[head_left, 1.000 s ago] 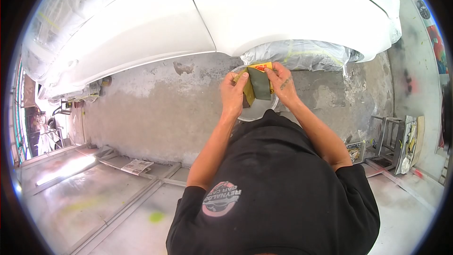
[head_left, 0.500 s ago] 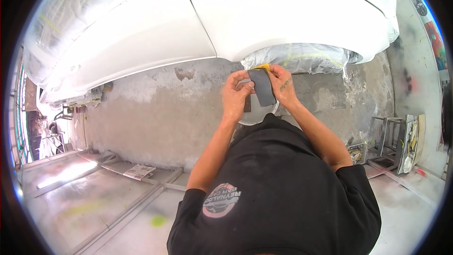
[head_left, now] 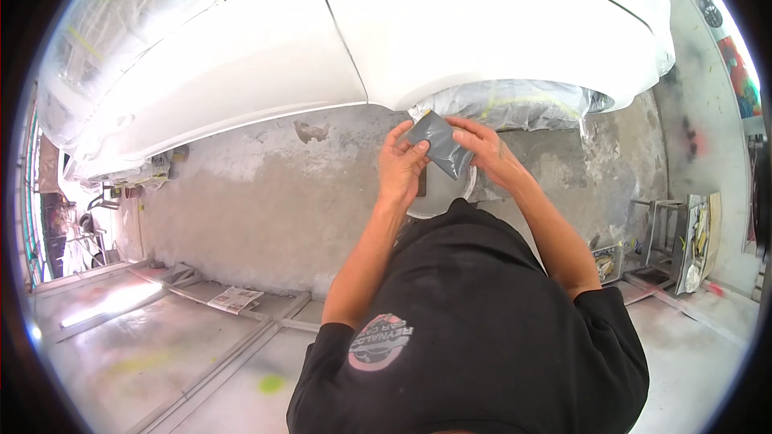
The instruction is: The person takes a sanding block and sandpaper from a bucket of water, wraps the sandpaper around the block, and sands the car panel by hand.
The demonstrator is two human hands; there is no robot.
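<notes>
Both hands hold a dark grey sheet of sandpaper (head_left: 441, 145) in front of my chest, turned cornerwise, with glossy creases on its face. My left hand (head_left: 400, 165) pinches the left edge, thumb on top. On the right edge, my right hand (head_left: 492, 154) grips with thumb and fingers. A small bit of yellow shows at the sheet's top corner; what it belongs to is mostly hidden. Beneath the hands, a container with a round white rim (head_left: 471, 186) is partly covered by the sheet and my shirt. Just beyond stands a white car body (head_left: 450, 28).
Plastic sheeting (head_left: 523, 104) covers the wheel arch, and more masking film (head_left: 121, 8) covers the car's left part. Worn concrete floor (head_left: 241, 201) lies below. A metal stand (head_left: 666, 233) is at right; folded newspaper (head_left: 235, 299) lies on a frame behind me at left.
The sandpaper has turned from nearly upright to cornerwise, and less yellow shows behind it. My right hand has shifted slightly right, its fingers now over the sheet's right edge.
</notes>
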